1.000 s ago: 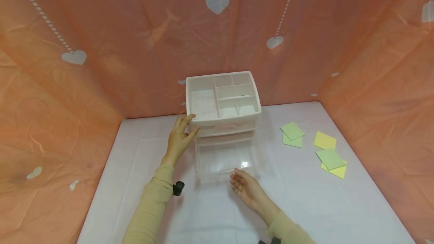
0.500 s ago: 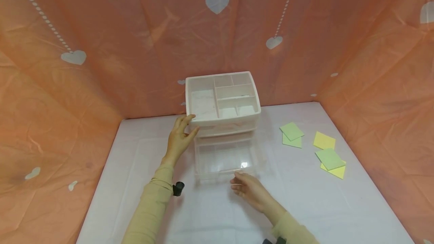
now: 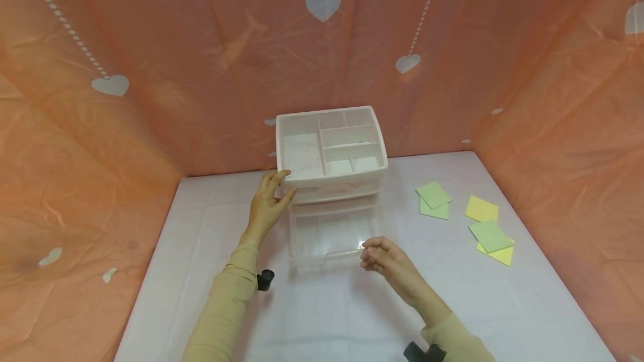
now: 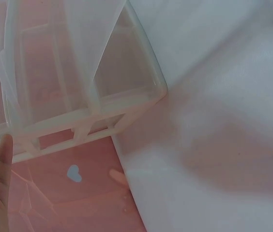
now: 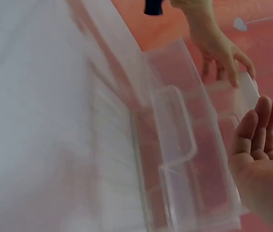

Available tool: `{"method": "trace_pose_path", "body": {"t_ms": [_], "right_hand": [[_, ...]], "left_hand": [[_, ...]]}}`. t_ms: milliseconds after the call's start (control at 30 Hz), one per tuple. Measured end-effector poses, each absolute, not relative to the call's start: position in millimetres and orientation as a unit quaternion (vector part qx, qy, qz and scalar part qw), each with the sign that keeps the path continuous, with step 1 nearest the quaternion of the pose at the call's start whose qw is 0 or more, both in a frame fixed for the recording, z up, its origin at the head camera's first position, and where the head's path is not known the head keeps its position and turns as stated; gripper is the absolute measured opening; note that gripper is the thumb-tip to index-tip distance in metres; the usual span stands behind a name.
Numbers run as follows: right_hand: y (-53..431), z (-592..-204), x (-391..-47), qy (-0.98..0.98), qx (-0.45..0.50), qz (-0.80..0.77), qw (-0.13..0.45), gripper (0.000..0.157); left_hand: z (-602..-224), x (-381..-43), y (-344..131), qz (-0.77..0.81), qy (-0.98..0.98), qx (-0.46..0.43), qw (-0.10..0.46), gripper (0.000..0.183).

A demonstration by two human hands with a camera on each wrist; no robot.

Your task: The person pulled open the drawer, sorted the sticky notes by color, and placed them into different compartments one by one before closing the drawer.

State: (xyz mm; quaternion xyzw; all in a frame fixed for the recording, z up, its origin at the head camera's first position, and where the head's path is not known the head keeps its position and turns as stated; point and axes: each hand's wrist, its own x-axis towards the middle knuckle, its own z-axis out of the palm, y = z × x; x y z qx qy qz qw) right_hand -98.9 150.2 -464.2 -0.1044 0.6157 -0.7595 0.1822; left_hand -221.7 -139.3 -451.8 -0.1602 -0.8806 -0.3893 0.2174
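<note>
A white plastic drawer organizer stands at the back of the table, its divided tray on top. Below, a clear drawer is pulled out toward me. My left hand rests on the organizer's front left corner, fingertips at the top rim and thumb against the front. In the left wrist view, straight fingers touch its side. Over the drawer's front right corner is my right hand, fingers loosely bent and holding nothing. The right wrist view shows its palm beside the drawer, whose front has a handle cutout.
Two green sticky notes lie right of the organizer. Farther right are yellow notes and another green note. An orange curtain with white hearts surrounds the white-covered table at the back and sides.
My right hand has moved from the drawer's front edge to the right and slightly up, its fingers bending a little. The left hand, organizer and drawer stay in place.
</note>
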Motion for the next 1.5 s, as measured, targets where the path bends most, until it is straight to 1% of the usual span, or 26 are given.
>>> {"method": "trace_pose_path", "body": {"t_ms": [100,167,333,500,633,767,900,1000,1067,1100,1167,1233,1300,1500], "right_hand": [[163.4,-458.1,-104.6,0.606,-0.135,-0.769,0.151,0.016],[172.9,-455.1,-108.8,0.601,-0.132,-0.778,0.127,0.019],[199.6,-454.4,-120.7,0.589,-0.102,-0.798,0.072,0.021],[228.5,-466.3,-133.5,0.594,-0.074,-0.801,0.028,0.021],[252.3,-478.8,-139.5,0.618,-0.013,-0.786,0.004,0.019],[274.8,-486.3,-141.5,0.6,0.066,-0.797,0.002,0.016],[299.3,-491.0,-143.3,0.6,0.123,-0.791,-0.006,0.018],[319.2,-493.6,-144.7,0.653,0.157,-0.741,-0.019,0.019],[331.2,-495.1,-144.6,0.71,0.18,-0.68,-0.026,0.022],[336.5,-496.0,-144.6,0.739,0.193,-0.645,-0.027,0.026],[346.0,-497.8,-144.5,0.791,0.216,-0.572,-0.023,0.038],[355.3,-500.3,-144.4,0.818,0.238,-0.524,-0.015,0.053],[365.4,-503.7,-143.7,0.831,0.253,-0.495,-0.005,0.061],[392.2,-519.4,-142.7,0.827,0.303,-0.472,0.046,0.071]], "left_hand": [[-451.5,-222.1,-138.8,-0.39,-0.88,-0.16,0.219,0.043],[-451.5,-222.3,-138.5,-0.392,-0.879,-0.161,0.218,0.042],[-452.3,-222.8,-138.3,-0.391,-0.879,-0.166,0.217,0.042],[-454.5,-222.8,-138.9,-0.389,-0.879,-0.164,0.222,0.043],[-456.0,-222.6,-139.1,-0.388,-0.878,-0.168,0.223,0.043],[-456.8,-222.6,-139.0,-0.387,-0.878,-0.172,0.222,0.043],[-456.0,-222.6,-139.2,-0.389,-0.877,-0.171,0.224,0.043],[-455.3,-223.1,-139.5,-0.393,-0.876,-0.169,0.223,0.043],[-455.0,-223.1,-139.1,-0.393,-0.876,-0.169,0.22,0.043],[-454.8,-223.0,-138.8,-0.394,-0.877,-0.168,0.219,0.043],[-454.4,-222.6,-138.6,-0.394,-0.877,-0.166,0.217,0.043],[-453.7,-222.3,-138.2,-0.395,-0.877,-0.167,0.217,0.043],[-453.6,-222.5,-137.9,-0.395,-0.877,-0.167,0.217,0.043],[-454.5,-222.8,-138.2,-0.388,-0.88,-0.165,0.22,0.044]]}}
